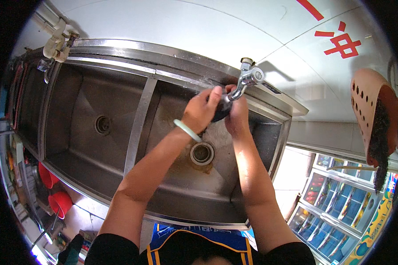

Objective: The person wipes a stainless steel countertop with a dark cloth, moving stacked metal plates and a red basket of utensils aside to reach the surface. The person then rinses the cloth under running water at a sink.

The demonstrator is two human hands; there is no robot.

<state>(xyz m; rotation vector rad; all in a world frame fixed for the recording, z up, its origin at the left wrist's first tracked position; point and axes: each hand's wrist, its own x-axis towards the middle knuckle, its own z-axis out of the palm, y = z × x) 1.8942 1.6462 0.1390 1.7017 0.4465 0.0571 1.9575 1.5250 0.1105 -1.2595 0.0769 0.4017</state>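
Note:
My left hand (pixel 201 107), with a pale bangle (pixel 187 130) on its wrist, grips a dark object (pixel 221 111) from the left. On the other side my right hand (pixel 236 114) also holds it, its fingers partly behind the spout. The object is black and blurred; I cannot tell what it is. Directly above it is the outlet of a chrome faucet (pixel 243 84), and water seems to run onto it. Both hands are over the right basin of a stainless steel sink (pixel 172 159), whose round drain (pixel 202 153) lies below my forearms.
A steel divider (pixel 140 122) separates the left basin (pixel 89 99), which has its own drain (pixel 102 125). White pipes (pixel 54 44) meet a second tap at far left. A perforated holder (pixel 363 99) with a dark scrubber hangs right. Red buckets (pixel 60 203) stand low left; a display fridge (pixel 335 202) stands right.

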